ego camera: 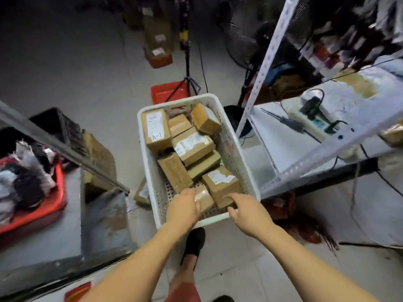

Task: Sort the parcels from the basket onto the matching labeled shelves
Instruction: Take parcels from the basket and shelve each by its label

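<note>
Reaching into the basket [237,149]'s near end, we pinch a small parcel [204,198] with the left hand [182,209]; the right hand [245,212] hovers loose beside. Next we judge: read its label.

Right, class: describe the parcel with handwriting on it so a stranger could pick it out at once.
Find the white plastic basket on the floor beside the metal shelf rack. Look in its far left corner, away from the hands. The long brown parcel there lies label up, and alone among its neighbours shows a handwritten "A-1" below its white label.
</note>
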